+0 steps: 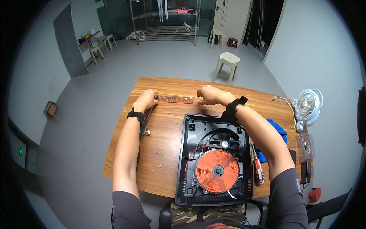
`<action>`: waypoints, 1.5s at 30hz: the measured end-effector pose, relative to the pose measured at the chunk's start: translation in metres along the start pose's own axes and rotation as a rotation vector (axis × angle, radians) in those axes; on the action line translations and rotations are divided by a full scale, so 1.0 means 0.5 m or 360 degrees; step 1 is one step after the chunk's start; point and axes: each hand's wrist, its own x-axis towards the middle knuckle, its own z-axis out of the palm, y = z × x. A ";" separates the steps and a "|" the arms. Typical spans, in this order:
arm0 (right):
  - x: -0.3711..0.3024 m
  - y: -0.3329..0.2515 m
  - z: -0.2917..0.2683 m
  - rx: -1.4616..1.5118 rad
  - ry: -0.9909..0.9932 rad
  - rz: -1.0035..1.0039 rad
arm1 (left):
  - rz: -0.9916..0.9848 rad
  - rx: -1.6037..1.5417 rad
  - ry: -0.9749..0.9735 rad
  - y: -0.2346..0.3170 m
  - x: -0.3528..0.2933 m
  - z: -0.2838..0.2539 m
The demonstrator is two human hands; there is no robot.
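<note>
Near the far edge of the table lies a narrow orange-red circuit board [175, 99] with a small dark display and several round metal buttons. My left hand [146, 100] grips its left end between thumb and fingers. A thin cable with a white connector [148, 132] hangs down below that hand. Just past the board's right end is my right hand [212, 95], fingers curved and apart, touching nothing I can see. Closer to me sits an opened induction cooker base [187, 152], a black shell with a round copper coil [217, 171] and a fan [225, 136].
Several small screws [160, 166] lie on the wooden table [126, 160]. Right of the cooker are a red-and-grey screwdriver [259, 173], a blue cloth [277, 129], a clear plastic tray [306, 147] and a white fan [307, 107]. A stool [229, 59] stands beyond the table.
</note>
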 end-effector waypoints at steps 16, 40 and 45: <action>0.108 0.030 0.111 -0.0005 0.0175 -0.0110 | 0.0065 0.0078 -0.0130 0.030 -0.011 -0.018; -0.341 0.134 -0.046 0.0350 0.0282 -0.0167 | 0.0769 0.0152 -0.0034 0.374 -0.139 -0.127; -0.424 0.152 0.031 0.0443 0.0319 -0.0117 | 0.0884 0.0158 -0.0148 0.420 -0.162 -0.066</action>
